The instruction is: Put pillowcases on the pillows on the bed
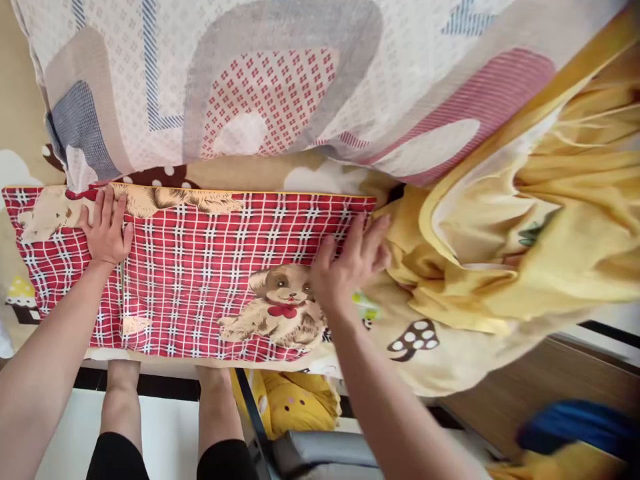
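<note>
A red checked cloth (200, 267) printed with puppies lies flat along the bed's near edge, folded into a long rectangle. My left hand (106, 228) rests flat on its left part, fingers stretched out. My right hand (350, 263) lies on the cloth's right end, fingers extended and pressing the fabric beside a crumpled yellow blanket (565, 220).
A pale quilt (280, 80) with grey, pink and blue shapes covers the back of the bed. A cream bedsheet (415, 360) with mushroom prints hangs off the edge. Below are my legs, a grey chair (320, 457), yellow fabric and something blue (575, 427) on the wooden floor.
</note>
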The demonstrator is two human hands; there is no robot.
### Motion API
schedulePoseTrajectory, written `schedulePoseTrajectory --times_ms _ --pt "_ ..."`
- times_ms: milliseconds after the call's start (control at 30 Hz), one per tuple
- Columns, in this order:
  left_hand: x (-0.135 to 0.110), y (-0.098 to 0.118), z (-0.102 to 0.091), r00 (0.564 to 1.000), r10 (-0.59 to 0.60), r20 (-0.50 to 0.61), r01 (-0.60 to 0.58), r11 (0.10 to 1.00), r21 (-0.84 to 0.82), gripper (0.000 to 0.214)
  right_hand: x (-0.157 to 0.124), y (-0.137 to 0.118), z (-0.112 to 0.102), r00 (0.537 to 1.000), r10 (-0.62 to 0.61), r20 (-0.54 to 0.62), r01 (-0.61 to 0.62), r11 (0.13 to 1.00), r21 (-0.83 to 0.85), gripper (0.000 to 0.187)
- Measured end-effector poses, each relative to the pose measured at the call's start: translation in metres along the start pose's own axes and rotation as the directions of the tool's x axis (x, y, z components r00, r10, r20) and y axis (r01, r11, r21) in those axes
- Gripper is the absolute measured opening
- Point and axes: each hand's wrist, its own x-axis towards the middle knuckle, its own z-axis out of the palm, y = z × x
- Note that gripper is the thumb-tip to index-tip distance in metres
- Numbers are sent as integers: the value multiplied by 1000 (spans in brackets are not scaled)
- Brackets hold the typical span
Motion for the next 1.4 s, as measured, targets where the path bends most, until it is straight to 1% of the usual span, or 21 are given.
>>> schedulePoseTrajectory --times_ms 67,133,200,267,300,333,400,533,600,667,700,767,867,900,967,1033,1067,1133,1267,1333,1400 --pt "0 1 -1 1000 17 -4 -17 1000 1 64 -25 -64 5 995 -58 -85 64 995 79 57" --pt "0 1 -2 999 35 -8 -35 999 13 64 -59 -137 18 979 -201 -22 202 964 172 58" --pt "1 1 -4 999 44 -9 -44 999 18 64 -93 -196 33 938 -339 75 312 917 249 64" --pt "2 2 -7 999 42 -3 -42 999 0 65 -116 -226 46 900 -394 187 339 902 267 63" --pt "3 3 -7 999 38 2 -38 999 -11 66 -121 -227 49 881 -413 230 347 896 279 62" --pt "3 3 -8 999 33 3 -33 999 -18 67 -124 -219 50 869 -420 261 345 893 287 62" --pt "3 5 -8 1000 28 -3 -28 1000 -14 69 -122 -175 47 877 -392 280 316 906 281 62" --pt "4 6 -7 999 35 -15 -35 999 0 67 -127 -27 27 973 -131 189 110 987 115 58" --pt "6 4 -10 1000 31 -4 -31 999 -14 65 -140 39 14 975 -116 190 107 993 54 57" --pt "8 5 -17 1000 18 15 -17 999 -27 62 -154 78 2 970 -125 207 127 992 4 53" --pt "7 8 -21 1000 9 20 -9 1000 -24 61 -160 83 -2 972 -135 190 140 990 -14 52" --pt "-4 24 -26 1000 -1 -13 1 1000 2 59 -169 65 -6 981 -178 82 179 984 -1 52" --pt "-47 74 -20 992 71 -106 -69 997 24 67 -177 -16 1 971 -227 -69 235 960 151 63" --pt "-69 94 -13 988 134 -82 -134 991 4 71 -180 -48 7 972 -226 -60 234 948 216 65" --pt "-116 125 6 964 258 59 -255 966 -50 72 -189 -104 19 970 -241 36 220 930 295 67" --pt "-160 134 24 939 306 156 -301 952 -55 68 -203 -130 31 954 -282 103 242 925 292 67" --pt "-179 129 31 949 275 156 -274 961 -26 68 -210 -128 36 943 -310 119 270 925 268 66" --pt "-206 104 37 956 254 150 -261 965 31 68 -227 -93 42 927 -352 125 328 927 181 65" --pt "-225 48 30 936 306 175 -318 947 43 72 -254 41 34 960 -278 14 278 955 -104 56" --pt "-226 35 26 934 316 166 -325 945 34 72 -258 94 21 967 -226 116 241 960 -140 53" --pt "-224 34 24 939 314 144 -321 946 33 71 -254 118 7 959 -167 229 201 971 -131 52"
